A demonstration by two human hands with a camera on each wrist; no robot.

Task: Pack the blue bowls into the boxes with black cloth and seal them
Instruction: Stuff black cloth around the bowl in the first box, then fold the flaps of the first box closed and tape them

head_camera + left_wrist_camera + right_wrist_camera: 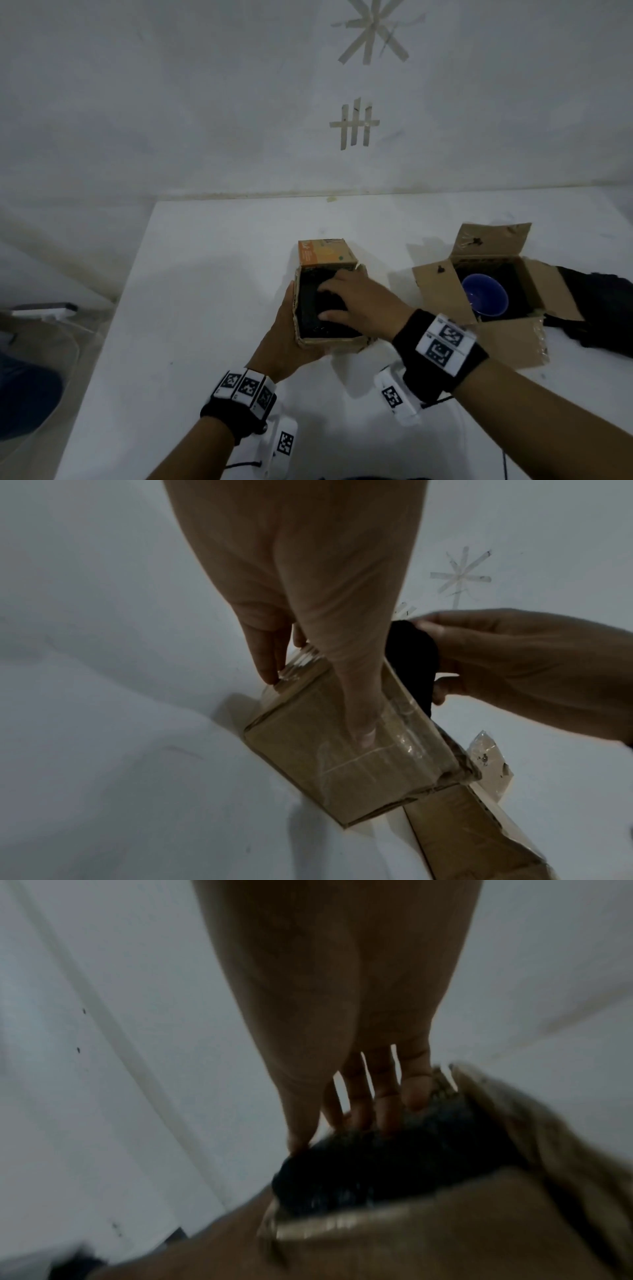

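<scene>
Nearest my head camera were the two wrists with their black bands and checkered marker tags. My left hand [284,337] cupped the near left corner of the small box [330,337], its thumb laid along the box's taped side and its fingers [270,653] at the far corner, so it gripped the cardboard. My right hand [359,303] reached into the open top, fingers [383,1104] spread and bent down onto the black cloth [318,315] that filled the inside; the right wrist view was blurred, and I could not tell whether they pinched the cloth or only pressed it. The far flap of that box, printed orange, stood upright.

To the right, on the white counter [205,291], sat the second box [503,342] with all its flaps spread open. It was lined with black cloth, and a blue bowl [484,296] sat upright in it. More dark cloth [596,308] lay on the counter just beside that box, touching its right flap. Strips of tape [356,125] were stuck on the wall behind.
</scene>
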